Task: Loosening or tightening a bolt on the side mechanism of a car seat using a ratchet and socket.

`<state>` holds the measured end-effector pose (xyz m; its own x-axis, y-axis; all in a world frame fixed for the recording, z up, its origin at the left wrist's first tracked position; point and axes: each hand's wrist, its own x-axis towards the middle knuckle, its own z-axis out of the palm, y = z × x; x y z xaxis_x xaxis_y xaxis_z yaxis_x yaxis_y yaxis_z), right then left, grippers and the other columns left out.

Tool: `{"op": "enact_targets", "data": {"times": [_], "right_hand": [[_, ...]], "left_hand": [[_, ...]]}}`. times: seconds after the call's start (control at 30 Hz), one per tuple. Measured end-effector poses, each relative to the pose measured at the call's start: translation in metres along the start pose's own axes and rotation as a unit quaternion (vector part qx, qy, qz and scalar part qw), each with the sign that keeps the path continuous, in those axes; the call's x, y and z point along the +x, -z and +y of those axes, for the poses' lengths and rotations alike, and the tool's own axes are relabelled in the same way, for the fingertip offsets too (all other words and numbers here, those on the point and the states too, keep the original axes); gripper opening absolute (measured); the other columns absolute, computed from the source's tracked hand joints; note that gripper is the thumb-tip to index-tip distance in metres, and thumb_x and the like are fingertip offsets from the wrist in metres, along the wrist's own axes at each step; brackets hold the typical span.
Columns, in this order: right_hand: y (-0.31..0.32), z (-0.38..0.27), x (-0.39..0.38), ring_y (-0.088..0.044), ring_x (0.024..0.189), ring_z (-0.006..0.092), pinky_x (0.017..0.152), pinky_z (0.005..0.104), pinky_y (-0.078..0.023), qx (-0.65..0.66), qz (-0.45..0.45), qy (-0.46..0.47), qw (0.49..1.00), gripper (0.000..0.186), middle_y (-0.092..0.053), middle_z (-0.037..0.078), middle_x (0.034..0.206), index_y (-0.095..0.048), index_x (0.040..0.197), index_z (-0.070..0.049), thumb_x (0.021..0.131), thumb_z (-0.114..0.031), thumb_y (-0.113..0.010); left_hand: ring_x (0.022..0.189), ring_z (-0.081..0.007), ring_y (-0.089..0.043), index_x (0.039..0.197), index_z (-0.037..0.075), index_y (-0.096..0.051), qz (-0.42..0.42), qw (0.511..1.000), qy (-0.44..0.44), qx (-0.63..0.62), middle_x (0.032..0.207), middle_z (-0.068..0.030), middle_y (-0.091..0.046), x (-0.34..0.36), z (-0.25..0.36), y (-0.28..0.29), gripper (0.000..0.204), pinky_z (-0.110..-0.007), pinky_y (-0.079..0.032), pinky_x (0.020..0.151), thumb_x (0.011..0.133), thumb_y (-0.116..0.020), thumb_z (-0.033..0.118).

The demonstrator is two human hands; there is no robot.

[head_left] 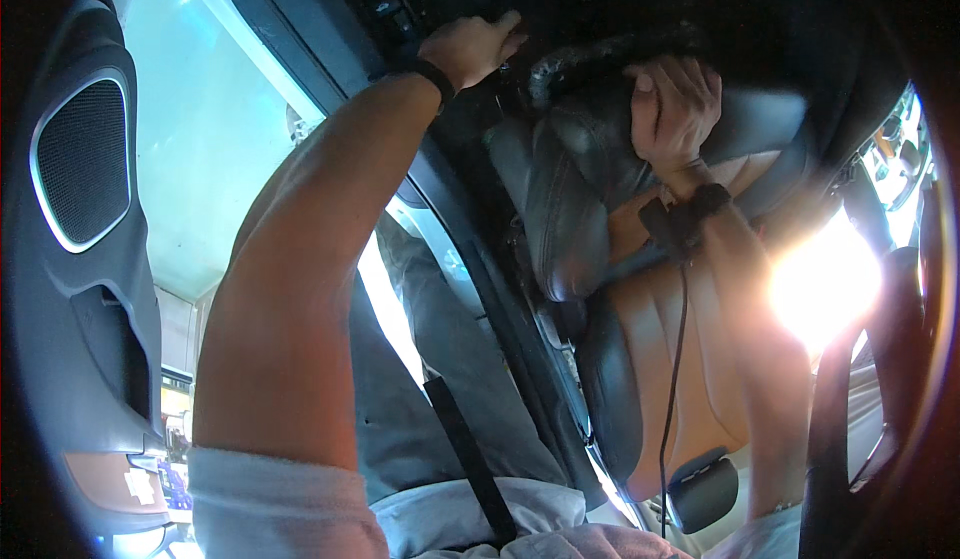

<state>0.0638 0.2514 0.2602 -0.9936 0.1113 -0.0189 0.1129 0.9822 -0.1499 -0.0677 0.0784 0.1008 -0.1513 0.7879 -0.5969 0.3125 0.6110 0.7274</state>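
Observation:
My left hand (474, 50) reaches into the dark footwell beside the door sill. Its fingers are curled closed, with thumb or index raised; darkness hides whatever is in them. My right hand (676, 111) leans on the front part of a black and tan leather car seat (570, 174), its fingers lying over the cushion and bent at the tips. A grey fuzzy strip (575, 62) curves along the dark edge between my hands. On my right wrist sits a black strapped device (672, 227), from which a thin cable (674, 379) runs down.
An open car door with a speaker grille (84, 164) stands at the left. The door sill (470, 229) crosses between my arms. The tan seat back (660, 359) lies below the cushion. Bright light glares at the right, near a dark steering wheel (835, 419).

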Motion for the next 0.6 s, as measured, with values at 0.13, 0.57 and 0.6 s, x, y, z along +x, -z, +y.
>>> {"op": "enact_targets", "data": {"times": [0.13,0.57,0.6], "right_hand": [[-0.007,-0.005,-0.004,-0.058,0.073,0.0263,0.07,0.0406,-0.039,0.004,0.015,-0.005,1.0,0.017,-0.062,0.004,0.073,-0.065,0.076,-0.011,0.084,-0.023,-0.055],[-0.009,-0.008,0.003,-0.056,0.069,0.0253,0.069,0.0392,-0.039,0.022,0.027,0.0,0.999,0.018,-0.063,0.003,0.072,-0.066,0.073,-0.013,0.085,-0.022,-0.055],[-0.013,-0.013,0.005,-0.056,0.068,0.0253,0.069,0.0393,-0.039,0.032,0.032,-0.001,0.999,0.018,-0.063,0.003,0.072,-0.066,0.073,-0.013,0.085,-0.022,-0.055]], "left_hand": [[0.113,-0.0444,-0.061,0.129,0.011,-0.054,0.035,0.979,0.177,0.096,0.124,-0.0262,-0.062,0.024,0.027,-0.037,0.037,-0.052,-0.052,0.092,0.101,-0.049,0.036],[0.101,-0.0413,-0.066,0.143,0.01,-0.044,-0.008,0.999,0.014,0.047,0.106,-0.0252,-0.068,0.013,-0.018,-0.001,0.05,-0.048,-0.054,0.09,0.104,-0.042,0.041],[0.105,-0.0417,-0.065,0.143,0.01,-0.043,0.012,0.995,0.099,0.007,0.111,-0.024,-0.067,0.017,-0.02,-0.014,0.053,-0.048,-0.053,0.092,0.102,-0.044,0.044]]}}
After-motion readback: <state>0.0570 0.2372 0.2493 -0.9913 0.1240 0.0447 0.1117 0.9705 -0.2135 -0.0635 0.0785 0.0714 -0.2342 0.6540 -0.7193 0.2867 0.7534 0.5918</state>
